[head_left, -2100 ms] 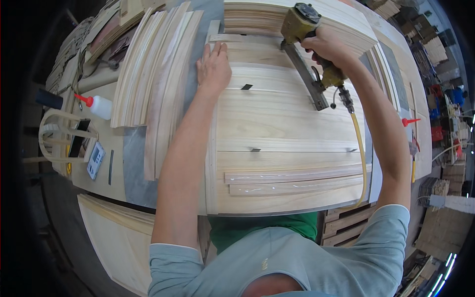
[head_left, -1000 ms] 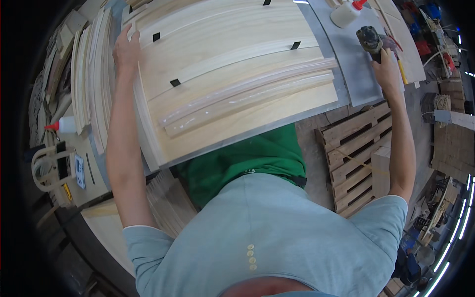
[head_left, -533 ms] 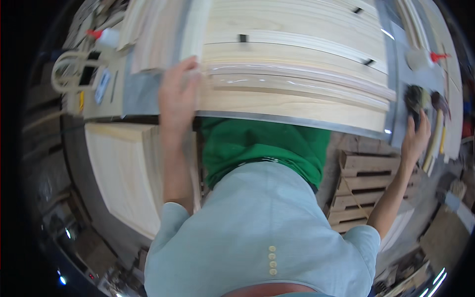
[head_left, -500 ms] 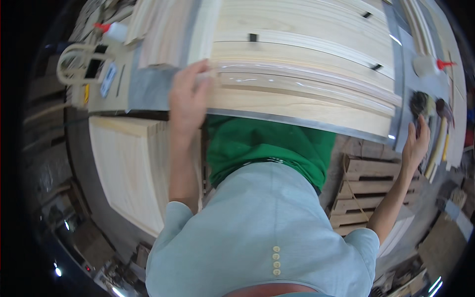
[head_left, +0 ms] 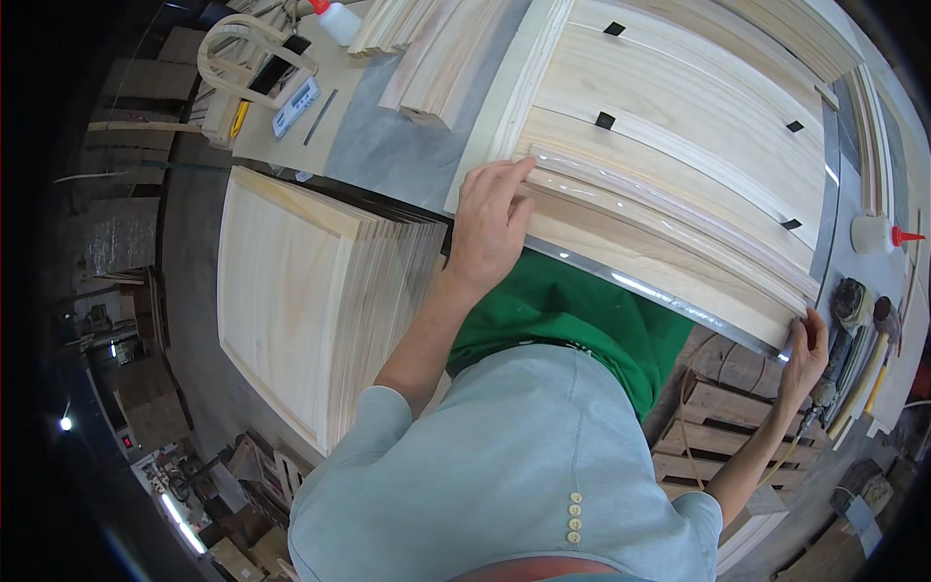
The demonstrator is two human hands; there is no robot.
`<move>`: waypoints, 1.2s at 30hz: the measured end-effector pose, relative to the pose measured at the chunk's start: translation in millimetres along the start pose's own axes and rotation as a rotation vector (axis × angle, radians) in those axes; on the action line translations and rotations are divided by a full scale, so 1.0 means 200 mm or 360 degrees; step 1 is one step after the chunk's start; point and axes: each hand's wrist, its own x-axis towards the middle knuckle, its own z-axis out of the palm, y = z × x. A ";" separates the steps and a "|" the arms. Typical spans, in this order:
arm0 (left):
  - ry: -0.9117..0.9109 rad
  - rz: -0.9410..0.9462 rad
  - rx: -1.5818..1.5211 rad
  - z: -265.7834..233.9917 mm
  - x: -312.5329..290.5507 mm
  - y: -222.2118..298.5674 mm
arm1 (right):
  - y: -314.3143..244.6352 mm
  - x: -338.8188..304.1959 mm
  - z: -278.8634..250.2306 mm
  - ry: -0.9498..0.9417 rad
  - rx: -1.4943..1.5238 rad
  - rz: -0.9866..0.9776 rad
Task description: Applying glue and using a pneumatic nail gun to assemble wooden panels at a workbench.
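Long pale wooden strips [head_left: 669, 227], with shiny beads of clear glue along them, lie side by side near the front edge of a flat wooden panel [head_left: 669, 92]. My left hand [head_left: 488, 221] is closed round their left ends, fingertips on top and thumb at the near side. At the opposite end, my right hand [head_left: 805, 359] pinches the right tip of the strips between thumb and fingers. Several small black pieces [head_left: 605, 120] sit on the panel behind the strips.
A white glue bottle with red tip [head_left: 871, 235] stands to the right, near a hammer [head_left: 884, 318]. Loose wood lengths [head_left: 436, 68], a second glue bottle [head_left: 337, 23] and a wooden frame [head_left: 254, 60] are at the left. Stacked panels [head_left: 286, 301] stand below the table edge.
My right hand has left the dark tool at the right and come to the strips' right end. My left hand stays at their left end, now gripping it. The whole view has turned.
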 end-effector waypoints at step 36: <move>-0.0440 0.0583 0.0213 -0.21 0.02 -0.21 | -0.17 0.00 -0.04 -0.0355 0.0160 0.0432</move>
